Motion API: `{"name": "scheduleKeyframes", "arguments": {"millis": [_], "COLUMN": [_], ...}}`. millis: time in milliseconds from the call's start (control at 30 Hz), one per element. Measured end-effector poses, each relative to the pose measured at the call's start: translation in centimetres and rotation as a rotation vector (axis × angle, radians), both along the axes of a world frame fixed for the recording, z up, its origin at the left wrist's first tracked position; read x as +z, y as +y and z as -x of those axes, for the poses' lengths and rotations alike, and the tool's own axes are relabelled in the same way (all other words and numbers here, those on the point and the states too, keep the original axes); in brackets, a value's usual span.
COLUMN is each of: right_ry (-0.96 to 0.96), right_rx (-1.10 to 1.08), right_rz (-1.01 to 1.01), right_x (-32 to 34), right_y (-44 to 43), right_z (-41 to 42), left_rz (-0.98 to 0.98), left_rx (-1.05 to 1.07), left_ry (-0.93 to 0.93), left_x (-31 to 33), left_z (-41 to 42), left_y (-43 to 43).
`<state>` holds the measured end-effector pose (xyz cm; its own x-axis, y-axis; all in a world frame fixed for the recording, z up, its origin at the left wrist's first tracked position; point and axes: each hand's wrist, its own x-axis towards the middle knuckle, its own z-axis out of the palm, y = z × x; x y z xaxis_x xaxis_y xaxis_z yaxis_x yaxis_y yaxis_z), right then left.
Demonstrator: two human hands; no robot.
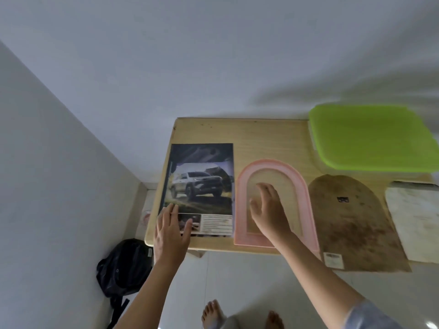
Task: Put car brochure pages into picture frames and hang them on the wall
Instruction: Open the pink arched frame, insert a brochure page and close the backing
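A car brochure page (202, 184) with a picture of a grey SUV lies flat at the left of the wooden table (266, 136). My left hand (171, 233) rests with spread fingers on the page's near left corner. Right of the page lies a pink arch-shaped picture frame (306, 193). My right hand (268, 210) hovers open over the frame's middle, fingers apart, holding nothing. A brown arch-shaped backing board (354, 224) lies to the right of the frame, with a small hanger on it.
A clear box with a green lid (373, 136) stands at the table's back right. A whitish arch-shaped sheet (415, 217) lies at the far right. A black backpack (123, 267) sits on the floor by the left wall. White wall (213, 55) rises behind the table.
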<state>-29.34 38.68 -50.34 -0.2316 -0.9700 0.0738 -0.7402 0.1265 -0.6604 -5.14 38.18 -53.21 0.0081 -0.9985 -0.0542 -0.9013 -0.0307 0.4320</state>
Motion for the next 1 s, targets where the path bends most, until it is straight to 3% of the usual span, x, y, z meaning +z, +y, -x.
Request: {"name": "scheduleKeyframes", "arguments": {"millis": [200, 400, 533, 767, 933, 1000], "right_ry": [0.004, 0.097, -0.096, -0.260, -0.420, -0.464], "right_rx": [0.176, 0.087, -0.033, 0.076, -0.051, -0.137], "right_rz": [-0.182, -0.253, -0.299, -0.339, -0.207, -0.158], "right_x": [-0.8, -1.2, -0.3, 1.1, 2.6, 3.5], "right_y": [-8.1, -10.4, -11.3, -11.2, -10.6, -10.4], "right_z": [-5.3, -6.7, -6.6, -6.4, -6.6, -6.3], "left_rz": [-0.047, -0.015, 0.001, 0.014, 0.201, 0.143], "left_rx": [-0.120, -0.102, -0.069, -0.043, -0.213, -0.342], "left_ry": [-0.094, -0.097, -0.071, 0.035, 0.129, 0.255], "left_x": [-2.2, -3.0, -3.2, -2.4, 0.0, 2.1], "left_z": [-2.6, -2.5, -2.6, -2.7, -2.0, -0.8], "left_y": [-0.9, -0.7, -0.7, -1.1, -2.5, -2.7]}}
